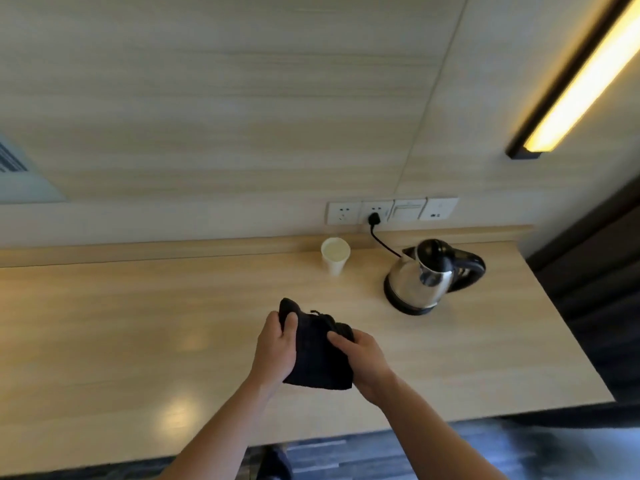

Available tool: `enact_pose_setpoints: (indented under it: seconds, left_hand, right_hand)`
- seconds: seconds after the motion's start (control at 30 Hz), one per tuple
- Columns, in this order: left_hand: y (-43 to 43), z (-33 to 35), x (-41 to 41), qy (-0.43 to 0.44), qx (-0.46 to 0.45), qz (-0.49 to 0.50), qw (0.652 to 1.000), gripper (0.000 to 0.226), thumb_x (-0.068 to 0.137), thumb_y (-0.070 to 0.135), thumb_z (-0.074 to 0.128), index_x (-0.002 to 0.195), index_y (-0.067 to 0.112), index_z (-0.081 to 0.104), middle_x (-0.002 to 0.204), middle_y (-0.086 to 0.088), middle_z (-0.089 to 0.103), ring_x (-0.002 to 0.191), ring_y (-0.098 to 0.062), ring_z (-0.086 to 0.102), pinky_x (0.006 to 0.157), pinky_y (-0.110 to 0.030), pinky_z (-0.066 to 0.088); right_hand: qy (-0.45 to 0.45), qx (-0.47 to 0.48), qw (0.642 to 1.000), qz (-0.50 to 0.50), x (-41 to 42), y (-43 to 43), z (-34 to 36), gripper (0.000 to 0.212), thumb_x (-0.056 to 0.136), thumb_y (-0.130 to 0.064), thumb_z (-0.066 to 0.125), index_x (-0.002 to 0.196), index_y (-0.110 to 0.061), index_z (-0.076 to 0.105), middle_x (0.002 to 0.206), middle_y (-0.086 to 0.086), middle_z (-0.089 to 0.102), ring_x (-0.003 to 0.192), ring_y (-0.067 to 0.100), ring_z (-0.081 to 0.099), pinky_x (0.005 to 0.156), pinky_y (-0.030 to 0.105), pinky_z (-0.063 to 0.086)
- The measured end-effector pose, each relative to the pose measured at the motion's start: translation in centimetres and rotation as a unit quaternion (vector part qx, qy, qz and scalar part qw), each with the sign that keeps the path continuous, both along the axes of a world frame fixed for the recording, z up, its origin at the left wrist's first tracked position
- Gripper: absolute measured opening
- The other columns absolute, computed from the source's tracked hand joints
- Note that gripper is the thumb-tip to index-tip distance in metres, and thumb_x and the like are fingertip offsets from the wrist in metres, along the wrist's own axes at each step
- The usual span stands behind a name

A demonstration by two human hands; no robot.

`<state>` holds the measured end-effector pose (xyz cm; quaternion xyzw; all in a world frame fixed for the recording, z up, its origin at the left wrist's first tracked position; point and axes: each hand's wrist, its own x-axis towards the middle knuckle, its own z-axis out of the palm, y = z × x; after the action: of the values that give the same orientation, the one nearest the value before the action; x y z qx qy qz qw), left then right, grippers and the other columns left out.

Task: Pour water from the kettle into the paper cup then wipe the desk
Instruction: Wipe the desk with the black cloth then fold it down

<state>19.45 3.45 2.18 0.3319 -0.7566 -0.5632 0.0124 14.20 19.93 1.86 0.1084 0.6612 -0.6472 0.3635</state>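
A dark folded cloth (317,355) is held just above the middle of the wooden desk (138,323). My left hand (275,348) grips its left edge and my right hand (363,362) grips its right side. At the back of the desk stands a white paper cup (335,259) with liquid in it. To the cup's right a steel kettle (424,277) with a black lid and handle sits on its black base, lid shut.
The kettle's black cord runs up to a plug (374,219) in a row of wall sockets and switches. A lit wall lamp (581,77) is at the upper right. The desk's right edge meets a dark curtain (602,289); dark floor lies below the front edge.
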Motion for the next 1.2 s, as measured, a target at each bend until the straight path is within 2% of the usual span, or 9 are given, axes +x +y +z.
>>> enact_pose_setpoints:
  seconds: [0.1,0.2,0.3,0.4,0.6,0.73,0.87,1.07,1.2]
  left_hand:
    - [-2.6,-0.7,-2.3,-0.002,-0.021,0.018,1.0,0.036,0.111,0.036,0.043,0.097,0.004,0.052,0.081,-0.004,0.055,0.07,-0.02,0.051,0.062,-0.037,0.039]
    - [-5.2,-1.9,-4.5,-0.015,-0.032,0.032,0.999,0.036,0.111,0.034,0.042,0.096,0.003,0.05,0.077,-0.002,0.053,0.064,-0.019,0.049,0.057,-0.036,0.036]
    - [-7.7,-3.2,-6.8,-0.037,-0.075,0.009,0.996,0.034,0.112,0.033,0.039,0.094,0.006,0.049,0.074,-0.002,0.054,0.06,-0.018,0.05,0.053,-0.032,0.034]
    - [-9.7,-4.3,-9.1,-0.063,-0.128,-0.02,0.99,0.033,0.112,0.034,0.036,0.095,0.008,0.048,0.072,0.0,0.054,0.057,-0.016,0.051,0.05,-0.028,0.033]
    - [-13.0,-7.9,-13.6,-0.117,-0.186,-0.035,0.975,0.038,0.112,0.037,0.034,0.107,0.005,0.052,0.074,-0.001,0.057,0.06,-0.018,0.056,0.047,-0.026,0.035]
    - [-14.4,-9.9,-15.7,-0.138,-0.212,-0.044,0.966,0.038,0.112,0.04,0.032,0.109,0.006,0.051,0.074,0.0,0.057,0.061,-0.021,0.058,0.048,-0.028,0.037]
    - [-15.2,-11.6,-16.8,-0.144,-0.227,-0.057,0.961,0.039,0.112,0.039,0.032,0.113,0.005,0.051,0.074,0.0,0.057,0.061,-0.022,0.057,0.048,-0.029,0.036]
    - [-15.7,-13.7,-17.2,-0.135,-0.223,-0.077,0.962,0.039,0.112,0.038,0.033,0.114,0.005,0.052,0.066,0.006,0.051,0.056,-0.018,0.056,0.046,-0.027,0.036]
    - [-15.9,-14.5,-16.7,-0.099,-0.193,-0.079,0.973,0.037,0.112,0.033,0.038,0.127,0.002,0.053,0.075,0.001,0.062,0.063,-0.022,0.063,0.048,-0.026,0.039]
  right_hand:
    - [0.045,0.069,0.997,0.005,-2.9,-3.6,-1.0,0.024,0.106,-0.027,0.057,0.106,-0.009,0.073,0.101,0.01,0.078,0.096,0.029,0.073,0.071,0.033,0.057]
    - [0.095,0.156,0.983,0.022,-5.5,-7.1,-2.0,0.024,0.107,-0.031,0.048,0.107,-0.012,0.063,0.104,0.007,0.07,0.095,0.022,0.066,0.078,0.037,0.055]
    - [0.162,0.254,0.952,0.046,-8.2,-10.0,-2.8,0.027,0.11,-0.032,0.039,0.106,-0.011,0.055,0.096,0.002,0.062,0.085,0.014,0.059,0.079,0.039,0.052]
    - [0.213,0.337,0.913,0.085,-10.8,-12.5,-3.5,0.026,0.112,-0.034,0.033,0.104,-0.015,0.049,0.09,0.003,0.061,0.081,0.02,0.062,0.076,0.041,0.054]
    - [0.265,0.453,0.835,0.164,-14.9,-16.6,-5.4,0.029,0.112,-0.036,0.03,0.116,-0.012,0.046,0.092,0.01,0.063,0.088,0.034,0.073,0.072,0.042,0.058]
    - [0.27,0.499,0.8,0.195,-16.8,-18.2,-7.3,0.032,0.113,-0.036,0.03,0.122,-0.011,0.047,0.071,-0.005,0.036,0.081,0.027,0.068,0.063,0.035,0.05]
    - [0.267,0.518,0.785,0.21,-17.8,-19.2,-9.1,0.033,0.113,-0.037,0.03,0.124,-0.011,0.046,0.069,-0.007,0.034,0.084,0.027,0.07,0.061,0.034,0.051]
    - [0.265,0.543,0.772,0.197,-18.2,-19.7,-11.1,0.032,0.112,-0.038,0.031,0.125,-0.013,0.045,0.1,0.006,0.067,0.083,0.026,0.072,0.062,0.035,0.058]
    - [0.276,0.534,0.779,0.178,-17.7,-19.5,-11.6,0.032,0.111,-0.034,0.041,0.133,-0.012,0.043,0.125,0.007,0.059,0.106,0.027,0.068,0.073,0.036,0.058]
